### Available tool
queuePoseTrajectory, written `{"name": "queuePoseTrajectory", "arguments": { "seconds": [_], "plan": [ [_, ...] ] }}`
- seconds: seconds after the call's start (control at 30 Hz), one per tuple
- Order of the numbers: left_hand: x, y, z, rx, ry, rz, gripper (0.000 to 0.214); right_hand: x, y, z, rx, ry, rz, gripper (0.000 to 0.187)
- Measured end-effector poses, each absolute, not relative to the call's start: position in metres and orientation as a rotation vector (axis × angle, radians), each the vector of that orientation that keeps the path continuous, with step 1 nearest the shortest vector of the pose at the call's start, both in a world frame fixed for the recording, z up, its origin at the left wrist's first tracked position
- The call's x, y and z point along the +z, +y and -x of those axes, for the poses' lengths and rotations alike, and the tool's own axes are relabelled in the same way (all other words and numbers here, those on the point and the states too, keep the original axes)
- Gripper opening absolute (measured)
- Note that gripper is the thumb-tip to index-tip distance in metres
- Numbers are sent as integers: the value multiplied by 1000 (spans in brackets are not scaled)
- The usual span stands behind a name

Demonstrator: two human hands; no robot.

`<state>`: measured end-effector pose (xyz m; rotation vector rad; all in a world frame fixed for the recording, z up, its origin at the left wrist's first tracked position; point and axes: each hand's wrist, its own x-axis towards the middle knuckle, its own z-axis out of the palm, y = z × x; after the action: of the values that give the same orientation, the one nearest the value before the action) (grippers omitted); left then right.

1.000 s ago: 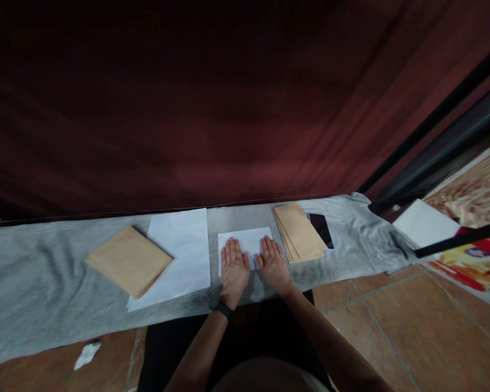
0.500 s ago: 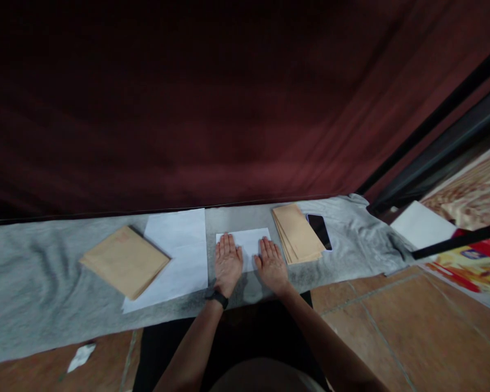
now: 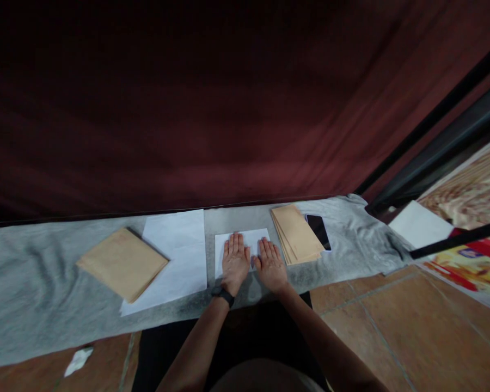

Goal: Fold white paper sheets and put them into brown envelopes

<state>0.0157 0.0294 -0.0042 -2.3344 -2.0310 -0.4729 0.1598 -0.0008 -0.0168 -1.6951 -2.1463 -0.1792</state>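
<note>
My left hand (image 3: 236,261) and right hand (image 3: 271,268) lie flat on paper (image 3: 252,238), grip clamped on nothing. Paper seems folded; big sheet (image 3: 188,245) left of it, not yet.

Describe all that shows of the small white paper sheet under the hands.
The small white paper sheet looks plain and rectangular, lying flat on grey plush cloth. The left hand rests palm-down over its left half, the right hand across its right edge; whether it is folded cannot be told.
</note>
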Motion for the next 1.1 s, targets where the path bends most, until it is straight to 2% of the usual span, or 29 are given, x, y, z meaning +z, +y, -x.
{"name": "queuePoseTrajectory", "arguments": {
  "seconds": [0.33,0.57,0.9,1.1],
  "plan": [
    [-2,23,6,-389,-2080,2236,57,-13,11,-146,-87,-2102,1737,53],
    [-1,24,6,-360,-2085,2276,56,-9,46,-120,44,-2293,1557,47],
    [-1,24,5,-444,-2192,2160,59,-22,49,-143,-89,-2110,1743,58],
    [1,23,4,-482,-2197,2140,58,-29,29,-156,-199,-2064,1736,59]
  ]
}}
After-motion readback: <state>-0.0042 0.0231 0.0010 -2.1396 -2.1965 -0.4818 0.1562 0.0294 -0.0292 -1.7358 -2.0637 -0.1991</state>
